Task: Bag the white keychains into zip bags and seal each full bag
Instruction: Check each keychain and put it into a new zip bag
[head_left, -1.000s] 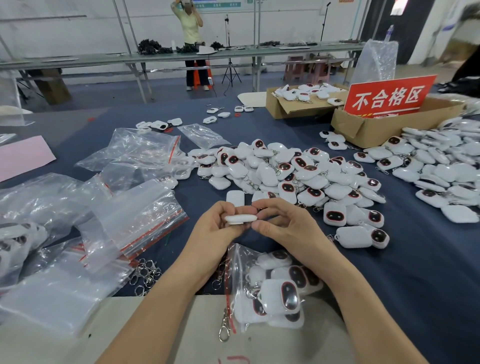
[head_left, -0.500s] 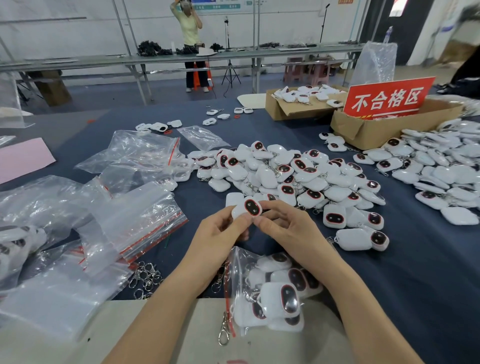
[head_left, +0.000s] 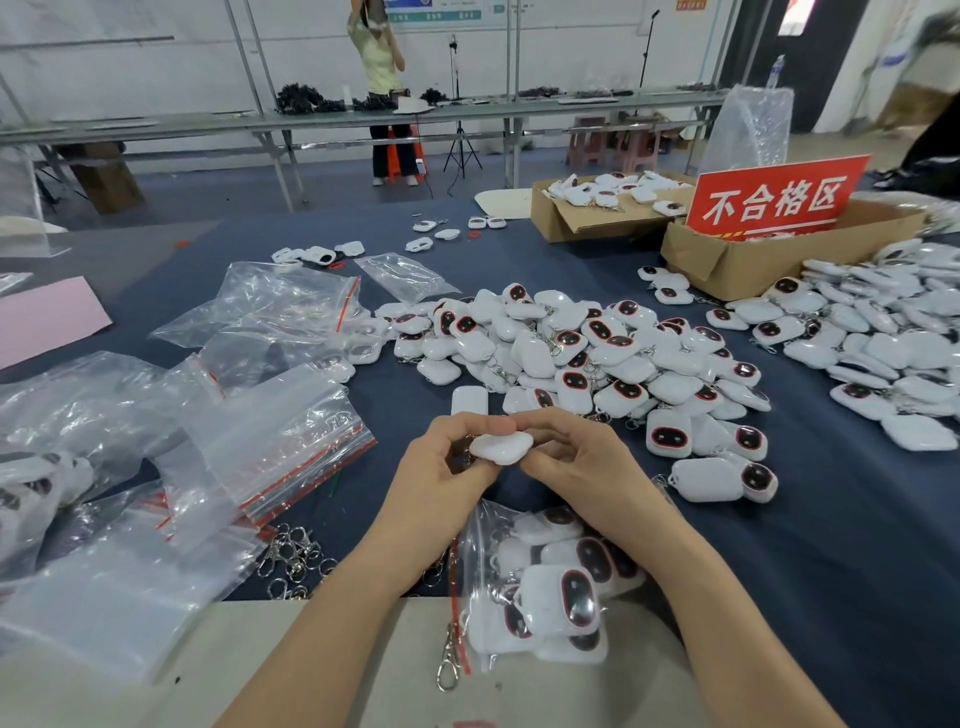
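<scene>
The left hand (head_left: 441, 467) and the right hand (head_left: 576, 457) meet over a dark blue cloth-covered table (head_left: 857, 545) and together hold one small white plastic keychain (head_left: 501, 448), its plain white side turned up. The left thumb lies across its top left corner with the fingers curled beneath, while the right fingers curl in and pinch its right end. Directly under the wrists, nearer the person, lies a clear plastic zip bag with a red seal strip (head_left: 478, 525), partly filled with white keychains with dark oval faces; a silver metal clasp (head_left: 448, 660) trails out past its mouth onto a pale beige board (head_left: 260, 649). Just beyond the left hand's fingers a single plain white keychain (head_left: 469, 400) rests on the cloth. Beyond both hands spreads a large heap of loose white keychains (head_left: 571, 353), and to the right of the right hand two more of them (head_left: 722, 478) lie side by side. Left of the left hand sits a stack of empty clear zip bags with red strips (head_left: 270, 441), with a small cluster of loose silver clasps (head_left: 293, 561) close to the left forearm. Far to the right of the right hand another heap of white keychains (head_left: 883, 338) lies in front of a brown cardboard box (head_left: 727, 260) carrying a red sign with white characters (head_left: 774, 200).
</scene>
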